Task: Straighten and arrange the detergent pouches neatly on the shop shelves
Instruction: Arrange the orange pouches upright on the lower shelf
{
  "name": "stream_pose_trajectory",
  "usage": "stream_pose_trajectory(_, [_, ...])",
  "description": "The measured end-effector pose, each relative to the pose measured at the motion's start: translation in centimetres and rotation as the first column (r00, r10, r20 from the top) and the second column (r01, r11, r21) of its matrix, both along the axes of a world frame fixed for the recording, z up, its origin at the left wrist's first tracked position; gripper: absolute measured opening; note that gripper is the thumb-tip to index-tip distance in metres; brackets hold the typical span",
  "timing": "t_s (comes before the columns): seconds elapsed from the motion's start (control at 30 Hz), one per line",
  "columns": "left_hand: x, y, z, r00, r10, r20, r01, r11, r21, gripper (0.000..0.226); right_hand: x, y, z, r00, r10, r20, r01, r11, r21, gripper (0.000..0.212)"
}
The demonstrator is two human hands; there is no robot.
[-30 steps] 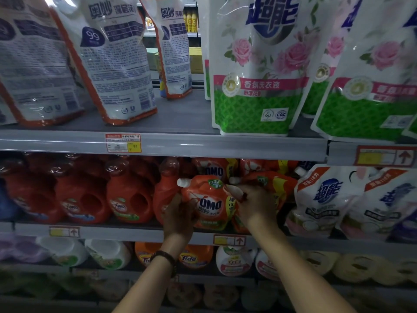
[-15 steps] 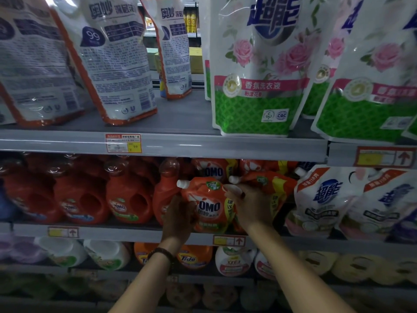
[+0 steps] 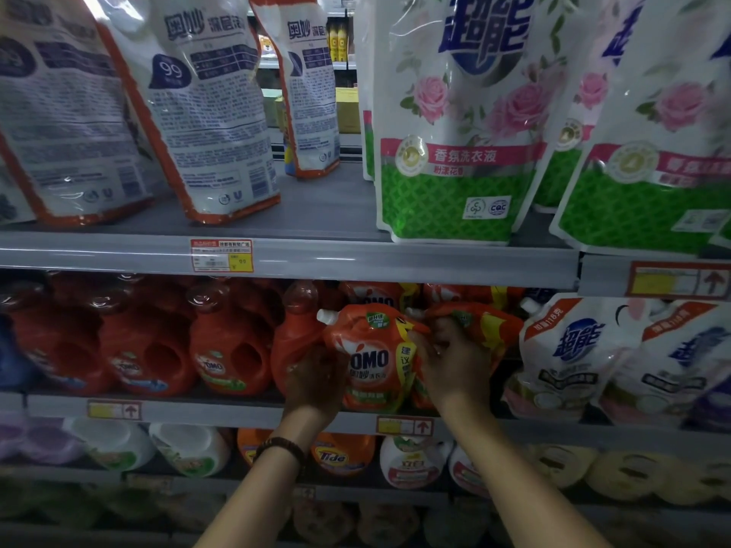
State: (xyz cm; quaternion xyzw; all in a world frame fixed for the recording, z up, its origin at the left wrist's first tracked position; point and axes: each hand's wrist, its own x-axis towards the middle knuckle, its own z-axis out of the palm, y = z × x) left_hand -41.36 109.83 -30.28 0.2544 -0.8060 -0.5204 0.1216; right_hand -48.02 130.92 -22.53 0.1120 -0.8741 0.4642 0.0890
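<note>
Fingers of the left hand (image 3: 316, 383) curl round the front OMO pouch (image 3: 372, 361); the right hand (image 3: 451, 363) pinches its other edge, perhaps the neighbouring pouch (image 3: 480, 328) too. It stands nearly upright on the middle shelf (image 3: 237, 413). 3 white pouches (image 3: 213, 112) above lean, unstraightened.

Gap on grey upper shelf (image 3: 324, 207) between white orange-edged pouch (image 3: 209, 124) and green rose-printed pouch (image 3: 455, 152); red bottles (image 3: 229, 350) crowding below.
</note>
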Motion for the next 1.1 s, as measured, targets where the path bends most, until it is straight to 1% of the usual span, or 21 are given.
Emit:
stream_pose_trajectory(0.07, [-0.3, -0.3, -0.8, 0.999, -0.048, 0.014, 0.048, 0.999, 0.004, 0.054, 0.0, 0.3, 0.2, 0.999, 0.003, -0.041, -0.005, 0.999, -0.048, 0.022])
stream_pose_trajectory(0.1, [-0.3, -0.5, -0.9, 0.999, -0.048, 0.0, 0.048, 0.999, -0.01, 0.054, -0.2, 0.4, -0.2, 0.998, 0.009, -0.068, -0.011, 0.999, -0.035, 0.019])
stream_pose_trajectory(0.17, [-0.5, -0.5, -1.0, 1.0, -0.031, -0.002, 0.031, 0.999, -0.01, 0.055, -0.7, 0.3, -0.8, 0.998, 0.058, -0.032, -0.058, 0.998, 0.003, 0.017])
stream_pose_trajectory(0.2, [-0.6, -0.8, -1.6, 0.999, -0.03, 0.017, 0.03, 0.999, -0.023, 0.057, -0.6, 0.3, -0.8, 0.998, 0.065, -0.021, -0.064, 0.997, 0.035, 0.019])
stream_pose_trajectory(0.27, [-1.0, -1.3, -2.5, 0.999, -0.029, 0.038, 0.029, 1.0, -0.005, 0.058, -0.7, 0.3, -0.6, 0.996, 0.087, 0.016, -0.088, 0.995, 0.049, 0.023])
stream_pose_trajectory(0.37, [-0.8, -0.5, -0.8, 0.997, -0.01, 0.082, 0.012, 1.0, -0.014, 0.051, -0.9, 0.2, -0.2, 0.996, 0.082, 0.04, -0.084, 0.995, 0.058, 0.023])
stream_pose_trajectory(0.4, [-0.5, 0.1, 0.5, 0.995, -0.011, 0.102, 0.016, 0.999, -0.044, 0.045, -0.9, 0.1, -0.1, 0.996, 0.069, 0.055, -0.072, 0.996, 0.05, 0.024])
stream_pose_trajectory(0.47, [0.2, 1.3, 3.3, 0.987, -0.023, 0.159, 0.051, 0.983, -0.176, 0.032, -0.9, -0.1, -0.2, 0.997, 0.037, 0.061, -0.04, 0.999, 0.035, 0.026])
stream_pose_trajectory(0.5, [0.2, 1.6, 3.9, 0.984, -0.021, 0.176, 0.061, 0.973, -0.224, 0.031, -0.9, -0.2, -0.4, 0.998, 0.025, 0.051, -0.025, 1.0, 0.011, 0.026])
stream_pose_trajectory(0.57, [0.4, 1.9, 5.0, 0.981, -0.018, 0.192, 0.064, 0.969, -0.24, 0.034, -0.6, -0.2, -0.4, 0.999, 0.011, 0.043, -0.009, 1.0, -0.03, 0.024])
stream_pose_trajectory(0.63, [0.5, 1.9, 5.8, 0.984, -0.016, 0.176, 0.057, 0.971, -0.232, 0.032, -0.4, -0.1, -0.6, 1.0, -0.014, 0.01, 0.015, 0.998, -0.059, 0.018])
stream_pose_trajectory(0.7, [0.6, 1.8, 6.0, 0.987, -0.038, 0.157, 0.066, 0.982, -0.177, 0.024, -0.1, 0.2, -0.7, 0.998, -0.045, -0.047, 0.04, 0.995, -0.091, 0.009])
stream_pose_trajectory(0.77, [1.0, 1.6, 5.9, 0.984, -0.052, 0.172, 0.073, 0.99, -0.124, 0.018, 0.5, 0.3, -0.8, 0.997, -0.053, -0.06, 0.043, 0.988, -0.149, 0.002])
stream_pose_trajectory(0.83, [1.5, 1.2, 5.4, 0.978, -0.049, 0.201, 0.062, 0.996, -0.061, 0.033, 1.2, 0.2, -0.6, 0.997, -0.051, -0.049, 0.043, 0.986, -0.162, 0.009])
stream_pose_trajectory(0.87, [1.6, 1.1, 5.3, 0.973, -0.052, 0.226, 0.065, 0.997, -0.05, 0.04, 1.4, 0.1, -0.7, 0.998, -0.05, -0.027, 0.045, 0.986, -0.161, 0.01])
stream_pose_trajectory(0.9, [1.8, 1.1, 5.7, 0.971, -0.071, 0.229, 0.086, 0.995, -0.054, 0.041, 1.6, 0.0, -0.9, 0.999, -0.047, 0.014, 0.048, 0.985, -0.164, 0.01])
stream_pose_trajectory(0.97, [1.9, 1.0, 6.4, 0.968, -0.124, 0.217, 0.141, 0.988, -0.065, 0.031, 1.8, -0.4, -1.1, 0.991, -0.038, 0.129, 0.066, 0.973, -0.221, 0.004])
stream_pose_trajectory(1.0, [1.9, 1.0, 6.7, 0.964, -0.145, 0.221, 0.159, 0.986, -0.044, 0.027, 2.0, -0.7, -1.1, 0.983, -0.04, 0.182, 0.087, 0.963, -0.256, 0.003])
stream_pose_trajectory(1.1, [2.3, 0.6, 7.5, 0.957, -0.199, 0.209, 0.214, 0.976, -0.047, 0.032, 2.9, -1.2, -0.7, 0.958, -0.062, 0.278, 0.158, 0.927, -0.34, 0.013])
